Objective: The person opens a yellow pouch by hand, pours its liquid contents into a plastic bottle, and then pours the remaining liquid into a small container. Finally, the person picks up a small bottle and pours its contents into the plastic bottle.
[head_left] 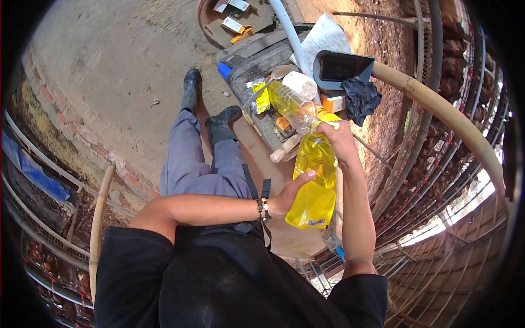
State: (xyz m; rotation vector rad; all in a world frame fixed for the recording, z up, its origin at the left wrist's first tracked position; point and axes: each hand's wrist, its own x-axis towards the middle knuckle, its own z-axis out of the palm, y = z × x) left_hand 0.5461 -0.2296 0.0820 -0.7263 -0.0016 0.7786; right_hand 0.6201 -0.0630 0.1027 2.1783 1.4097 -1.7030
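A yellow pouch with a barcode at its lower end is held between both hands. My left hand grips its lower side, thumb across the front, a beaded bracelet on the wrist. My right hand is closed round the pouch's upper end, where it meets the neck of a clear plastic bottle. Yellow liquid shows in the far part of the bottle, which lies tilted over a dark cart top. Whether the pouch and bottle mouth touch is hidden by my fingers.
On the dark cart top are a yellow packet, a white roll and a grey scoop. A black plastic bag lies beside the scoop. Small boxes sit in a round tub. Bamboo poles and cages line both sides.
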